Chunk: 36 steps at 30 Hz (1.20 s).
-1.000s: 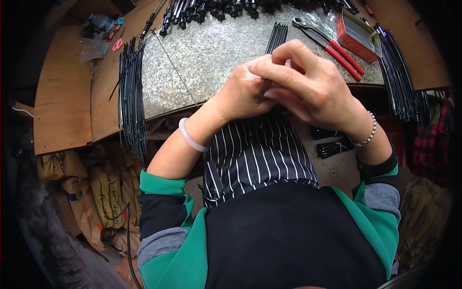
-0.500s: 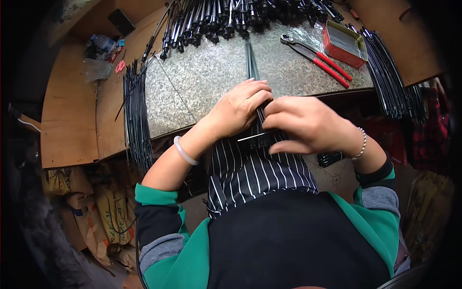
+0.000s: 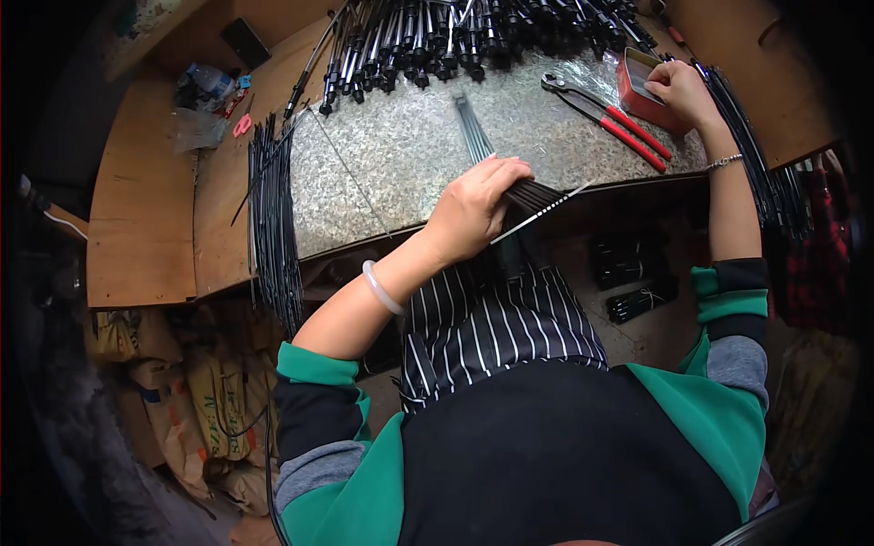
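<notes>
Grey speckled metal covers the top of the desk [image 3: 401, 164], seen from above by a person seated at it in a striped apron and green-sleeved top. The left hand [image 3: 473, 209] is closed around a bundle of thin dark rods [image 3: 478, 141], gripping them at the desk's near edge; the rods fan out from the fist, most running away across the desk, while a few ends, one pale, jut past the edge toward the lap. The right hand [image 3: 678, 86] reaches to the far right of the desk, its fingers curled over the rim of a small red tin [image 3: 637, 91]; whether it grips anything inside cannot be told. Just left of the tin lie red-handled cutters [image 3: 605, 114]. Along the far edge sits a dense row of black cables with metal ends [image 3: 464, 36]. A second sheaf of dark rods [image 3: 271, 218] lies at the desk's left edge, well apart from both hands.
</notes>
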### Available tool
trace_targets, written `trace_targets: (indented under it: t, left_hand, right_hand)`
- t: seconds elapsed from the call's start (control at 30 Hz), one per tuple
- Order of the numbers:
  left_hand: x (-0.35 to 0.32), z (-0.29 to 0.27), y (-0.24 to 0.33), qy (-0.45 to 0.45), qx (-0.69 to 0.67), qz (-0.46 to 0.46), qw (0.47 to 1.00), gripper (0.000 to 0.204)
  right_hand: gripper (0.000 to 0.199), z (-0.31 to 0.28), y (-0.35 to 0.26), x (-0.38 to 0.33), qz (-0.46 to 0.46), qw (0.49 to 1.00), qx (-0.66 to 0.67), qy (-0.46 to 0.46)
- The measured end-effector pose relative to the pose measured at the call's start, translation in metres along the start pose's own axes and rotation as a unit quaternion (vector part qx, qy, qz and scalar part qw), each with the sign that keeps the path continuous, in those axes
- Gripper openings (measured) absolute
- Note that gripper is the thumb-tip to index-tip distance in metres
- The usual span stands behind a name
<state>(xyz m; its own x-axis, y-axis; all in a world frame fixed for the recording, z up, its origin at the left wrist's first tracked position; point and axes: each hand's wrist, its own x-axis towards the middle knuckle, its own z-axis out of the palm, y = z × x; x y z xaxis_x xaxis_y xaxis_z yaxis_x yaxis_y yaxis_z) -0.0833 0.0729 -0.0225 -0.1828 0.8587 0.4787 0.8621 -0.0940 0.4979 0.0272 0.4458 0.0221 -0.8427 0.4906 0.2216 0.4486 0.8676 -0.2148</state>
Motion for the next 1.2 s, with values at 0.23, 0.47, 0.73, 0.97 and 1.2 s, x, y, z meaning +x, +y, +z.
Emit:
trace_targets:
  t: [0.23,0.47,0.73,0.97,1.2]
  left_hand:
    - [0.003,0.004,-0.008,0.01,-0.097,0.006,0.995,0.044]
    - [0.003,-0.005,-0.006,0.024,-0.209,-0.097,0.973,0.03]
    - [0.009,-0.003,-0.003,0.025,-0.264,-0.151,0.952,0.02]
    - [0.013,-0.005,-0.007,-0.001,-0.226,-0.041,0.973,0.019]
    - [0.013,-0.006,0.004,-0.01,-0.195,-0.067,0.978,0.021]
  right_hand:
    - [0.014,0.004,0.016,-0.016,-0.102,0.977,-0.024,0.186]
    - [0.012,0.006,-0.114,-0.135,-0.087,0.898,0.395,0.174]
    - [0.025,0.108,-0.169,-0.195,-0.182,0.854,0.486,0.013]
    - [0.018,0.129,-0.177,-0.178,-0.283,0.853,0.435,0.055]
    - [0.017,0.125,-0.165,-0.183,-0.25,0.915,0.314,0.05]
